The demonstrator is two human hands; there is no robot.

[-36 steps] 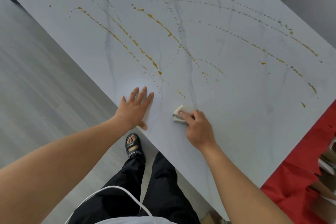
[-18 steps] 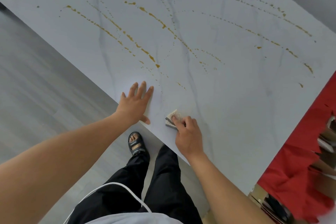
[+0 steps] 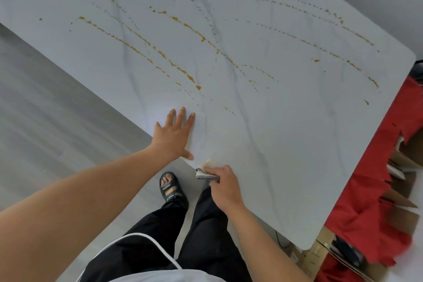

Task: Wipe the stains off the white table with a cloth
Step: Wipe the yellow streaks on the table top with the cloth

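Right hand [image 3: 223, 186] grips the cloth [image 3: 206, 173] at the table [image 3: 297, 167] edge; left hand [image 3: 172, 136] rests flat, empty. Risk: cloth slips off the edge; stains [image 3: 183, 71] lie well beyond.

Your head view is evenly lit, soft daylight, no hard shadows. One bright glare patch on the white table [image 3: 286, 121] at center frame, just above the fingertips of the left hand [image 3: 172, 138]. Wide-angle distortion bends the table edges, strongest toward the corners of the frame. Your forearms at lower left loom large and soft. Red fabric [image 3: 366, 220] at lower right is smeared with motion blur. The yellow stains [image 3: 183, 71] mid-frame stay reasonably sharp.
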